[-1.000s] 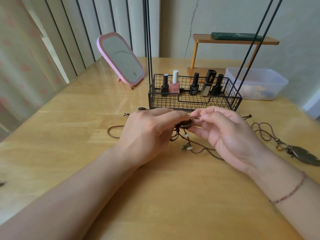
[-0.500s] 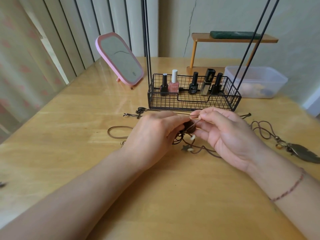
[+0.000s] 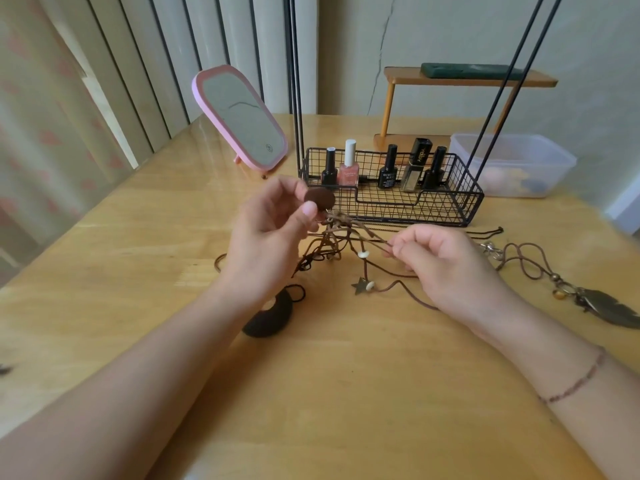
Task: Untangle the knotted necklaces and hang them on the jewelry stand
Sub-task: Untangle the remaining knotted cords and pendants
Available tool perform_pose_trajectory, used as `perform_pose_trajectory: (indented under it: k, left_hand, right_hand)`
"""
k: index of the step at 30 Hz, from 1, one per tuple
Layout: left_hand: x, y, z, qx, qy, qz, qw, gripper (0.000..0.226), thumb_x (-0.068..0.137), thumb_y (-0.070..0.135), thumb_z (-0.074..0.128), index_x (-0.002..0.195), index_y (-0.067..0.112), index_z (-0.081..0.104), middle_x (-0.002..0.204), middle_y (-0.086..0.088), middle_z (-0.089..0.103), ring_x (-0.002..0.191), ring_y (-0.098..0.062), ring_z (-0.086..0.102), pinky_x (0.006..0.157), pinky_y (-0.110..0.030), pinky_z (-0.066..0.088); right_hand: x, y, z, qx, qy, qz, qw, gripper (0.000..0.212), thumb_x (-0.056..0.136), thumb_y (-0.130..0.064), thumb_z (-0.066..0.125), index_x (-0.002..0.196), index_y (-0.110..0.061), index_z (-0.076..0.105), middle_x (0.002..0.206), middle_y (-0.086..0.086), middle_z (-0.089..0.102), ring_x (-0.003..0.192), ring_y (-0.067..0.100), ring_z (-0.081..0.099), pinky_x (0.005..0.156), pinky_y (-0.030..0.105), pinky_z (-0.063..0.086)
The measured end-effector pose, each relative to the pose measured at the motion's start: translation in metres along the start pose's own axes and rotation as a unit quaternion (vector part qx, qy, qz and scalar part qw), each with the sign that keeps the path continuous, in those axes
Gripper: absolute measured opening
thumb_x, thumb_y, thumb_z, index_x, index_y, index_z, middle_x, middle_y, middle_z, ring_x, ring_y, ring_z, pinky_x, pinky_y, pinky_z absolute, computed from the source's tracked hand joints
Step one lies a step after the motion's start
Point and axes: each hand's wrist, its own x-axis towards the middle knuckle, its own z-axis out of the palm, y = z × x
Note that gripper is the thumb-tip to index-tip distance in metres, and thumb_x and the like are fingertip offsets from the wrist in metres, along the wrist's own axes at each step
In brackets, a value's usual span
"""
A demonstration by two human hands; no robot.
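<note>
My left hand (image 3: 266, 233) is raised above the table and pinches a round dark brown pendant (image 3: 319, 198). A tangle of brown cords (image 3: 337, 237) hangs from that pendant. My right hand (image 3: 440, 261) pinches one brown cord of the tangle and holds it out to the right. A star charm with white beads (image 3: 362, 285) dangles below the knot. A dark crescent pendant (image 3: 273, 315) lies on the table under my left wrist. The black wire jewelry stand (image 3: 391, 199) stands just behind the hands, its thin rods rising out of view.
A feather necklace (image 3: 602, 306) with looped cord lies at the right. Nail polish bottles (image 3: 349, 164) stand in the stand's basket. Behind are a pink mirror (image 3: 242, 117), a clear plastic box (image 3: 512, 164) and a small wooden shelf (image 3: 467, 79).
My left hand has lifted the round pendant up and to the left. My right hand has drawn a cord to the right, so the tangle now hangs stretched between them. The crescent pendant has come into view.
</note>
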Motion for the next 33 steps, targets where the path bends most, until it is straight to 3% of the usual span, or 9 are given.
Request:
perform_pose_trajectory:
  k: [3, 6, 10, 13, 17, 19, 21, 28, 33]
  left_hand:
    - [0.001, -0.002, -0.002, -0.017, 0.021, -0.009, 1.000, 0.017, 0.100, -0.002, 0.049, 0.093, 0.014, 0.049, 0.073, 0.006, 0.066, 0.069, -0.011, 0.060, 0.065, -0.019, 0.047]
    - [0.002, -0.002, 0.000, -0.056, 0.041, -0.047, 0.996, 0.016, 0.102, -0.002, 0.042, 0.097, 0.012, 0.046, 0.070, 0.003, 0.068, 0.066, -0.013, 0.063, 0.064, -0.022, 0.050]
    - [0.003, 0.001, -0.001, -0.132, 0.077, -0.085, 0.985, 0.014, 0.104, 0.001, 0.039, 0.101, 0.012, 0.047, 0.077, -0.006, 0.067, 0.066, -0.018, 0.066, 0.065, -0.027, 0.054]
    - [0.004, 0.003, -0.003, -0.162, 0.084, -0.106, 0.978, 0.014, 0.105, 0.004, 0.039, 0.102, 0.014, 0.048, 0.077, -0.006, 0.067, 0.063, -0.021, 0.065, 0.059, -0.029, 0.055]
    - [0.010, 0.006, -0.009, -0.163, 0.146, -0.138, 0.966, 0.012, 0.103, 0.007, 0.045, 0.096, 0.015, 0.049, 0.069, -0.003, 0.064, 0.056, -0.019, 0.062, 0.052, -0.026, 0.053]
    - [0.014, 0.007, -0.017, -0.155, 0.186, -0.150, 0.959, 0.015, 0.102, 0.008, 0.048, 0.091, 0.018, 0.049, 0.064, 0.000, 0.063, 0.052, -0.016, 0.059, 0.050, -0.025, 0.050]
    - [0.018, 0.006, -0.025, -0.126, 0.214, -0.159, 0.956, 0.017, 0.101, 0.008, 0.050, 0.087, 0.018, 0.051, 0.058, 0.003, 0.060, 0.048, -0.013, 0.054, 0.048, -0.023, 0.045]
    - [0.026, -0.003, -0.049, 0.022, 0.280, -0.158, 0.947, 0.018, 0.094, 0.008, 0.056, 0.081, 0.020, 0.055, 0.054, 0.006, 0.054, 0.044, -0.011, 0.045, 0.045, -0.024, 0.035]
    - [0.028, -0.017, -0.053, 0.224, 0.193, -0.173, 0.940, 0.012, 0.090, 0.017, 0.063, 0.079, 0.022, 0.062, 0.063, 0.004, 0.057, 0.053, -0.013, 0.048, 0.053, -0.025, 0.035]
  right_hand:
    - [-0.002, -0.002, -0.001, 0.053, -0.012, -0.033, 0.998, 0.021, 0.094, -0.027, 0.053, 0.080, -0.018, 0.066, 0.084, -0.004, 0.074, 0.083, 0.017, 0.068, 0.081, 0.042, 0.054]
    - [-0.001, -0.004, -0.005, 0.174, -0.012, -0.021, 0.984, 0.024, 0.105, -0.012, 0.040, 0.085, -0.012, 0.054, 0.080, 0.001, 0.072, 0.077, 0.027, 0.069, 0.073, 0.049, 0.053]
    - [-0.001, -0.004, -0.007, 0.225, -0.012, -0.010, 0.974, 0.024, 0.108, -0.014, 0.029, 0.090, -0.014, 0.044, 0.080, 0.010, 0.073, 0.071, 0.029, 0.069, 0.068, 0.044, 0.049]
    - [0.001, 0.003, -0.004, 0.175, 0.006, -0.020, 0.984, 0.019, 0.108, -0.024, 0.035, 0.092, -0.021, 0.046, 0.081, 0.006, 0.073, 0.076, 0.025, 0.070, 0.074, 0.044, 0.053]
    - [0.000, 0.007, -0.006, 0.016, 0.017, -0.115, 0.993, 0.014, 0.091, -0.036, 0.062, 0.086, -0.024, 0.057, 0.070, -0.002, 0.065, 0.068, 0.008, 0.060, 0.068, 0.025, 0.049]
    - [-0.002, 0.009, -0.009, -0.108, -0.028, -0.124, 0.986, 0.019, 0.076, -0.044, 0.070, 0.076, -0.027, 0.062, 0.069, -0.008, 0.059, 0.066, 0.005, 0.053, 0.059, 0.020, 0.042]
    - [-0.002, 0.011, -0.010, -0.223, -0.098, -0.105, 0.964, 0.024, 0.068, -0.054, 0.072, 0.079, -0.034, 0.064, 0.079, -0.015, 0.057, 0.073, -0.001, 0.053, 0.065, 0.020, 0.041]
    - [0.002, 0.016, -0.013, -0.278, -0.117, -0.083, 0.950, 0.016, 0.091, -0.034, 0.068, 0.080, -0.033, 0.057, 0.091, -0.014, 0.051, 0.086, 0.002, 0.049, 0.077, 0.029, 0.040]
    - [0.003, 0.013, -0.031, -0.303, -0.101, -0.068, 0.945, 0.019, 0.098, -0.032, 0.056, 0.080, -0.030, 0.050, 0.083, -0.015, 0.054, 0.081, 0.003, 0.049, 0.067, 0.030, 0.038]
